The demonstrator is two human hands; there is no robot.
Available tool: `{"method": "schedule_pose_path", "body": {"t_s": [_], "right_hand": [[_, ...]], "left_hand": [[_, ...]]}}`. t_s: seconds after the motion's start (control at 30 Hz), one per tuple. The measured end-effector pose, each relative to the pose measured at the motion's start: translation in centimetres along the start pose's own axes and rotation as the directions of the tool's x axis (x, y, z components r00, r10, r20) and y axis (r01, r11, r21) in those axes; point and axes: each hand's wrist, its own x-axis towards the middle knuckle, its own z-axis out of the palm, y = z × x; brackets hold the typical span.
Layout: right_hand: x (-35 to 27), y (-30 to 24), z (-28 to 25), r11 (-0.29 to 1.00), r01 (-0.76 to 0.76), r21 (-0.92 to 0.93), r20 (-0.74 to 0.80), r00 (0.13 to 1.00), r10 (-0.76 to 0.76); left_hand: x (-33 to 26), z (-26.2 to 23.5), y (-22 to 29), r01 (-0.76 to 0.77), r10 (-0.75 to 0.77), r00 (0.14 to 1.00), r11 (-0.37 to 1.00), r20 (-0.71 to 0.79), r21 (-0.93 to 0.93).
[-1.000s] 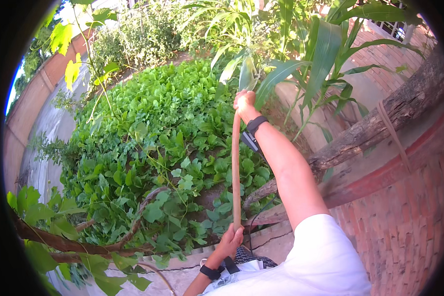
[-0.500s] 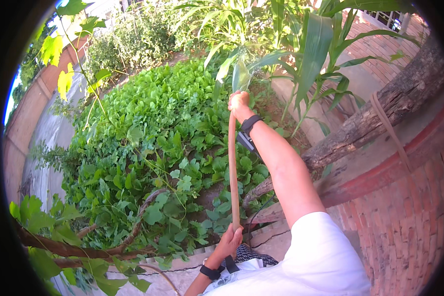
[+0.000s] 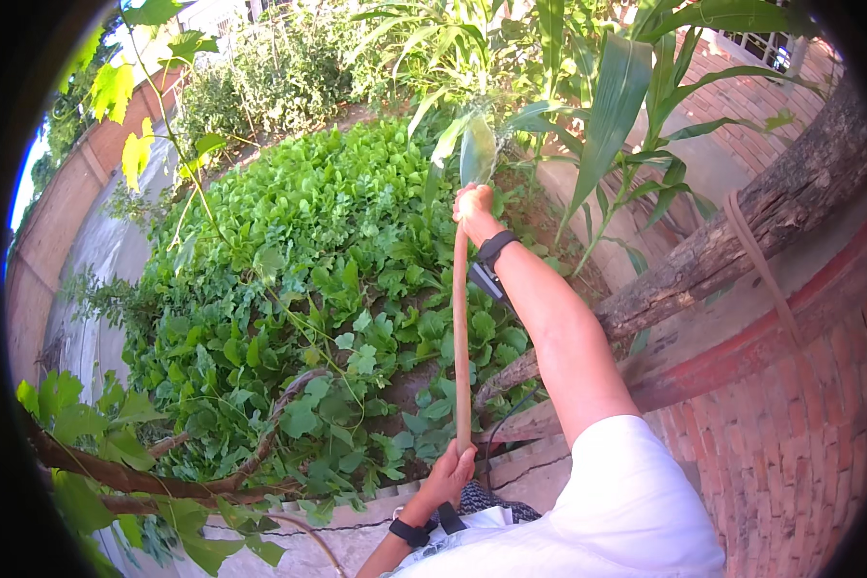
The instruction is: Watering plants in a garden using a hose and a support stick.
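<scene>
A tan garden hose (image 3: 461,337) stretches between my two hands over a bed of leafy green vegetables (image 3: 289,222). My right hand (image 3: 476,207), arm reaching forward, is closed around its far end. From there a fan of water (image 3: 478,152) sprays out toward the corn plants. My left hand (image 3: 448,477), low and near my body, wraps around the hose close to the bed's near edge. Black bands circle both wrists, and a small dark device hangs at the right one. The fingertips at the hose mouth are too small to make out.
A rough tree trunk (image 3: 732,236) slants across the right side, with a cord tied around it. Corn plants (image 3: 617,116) stand at the far right. Vine branches (image 3: 154,482) cross the lower left. Brick paving (image 3: 780,443) lies to the right, and a wall (image 3: 63,222) runs along the left.
The view has shifted slightly. My right hand and the hose end sit a little farther right and lower in the picture, and the water fan looks wider. Both hands keep their hold.
</scene>
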Motion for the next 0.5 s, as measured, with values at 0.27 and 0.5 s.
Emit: {"method": "schedule_pose_path", "body": {"t_s": [0.27,0.5], "right_hand": [[0.2,-0.2,-0.3,0.996,-0.012,-0.087,0.092,0.996,0.020],[0.3,-0.2,0.2,0.996,-0.057,-0.075,0.078,0.995,0.063]], "left_hand": [[0.3,0.5,-0.9,-0.008,0.009,1.000,0.999,0.025,-0.043],[0.5,0.5,-1.1,-0.001,0.001,1.000,1.000,0.010,-0.014]]}}
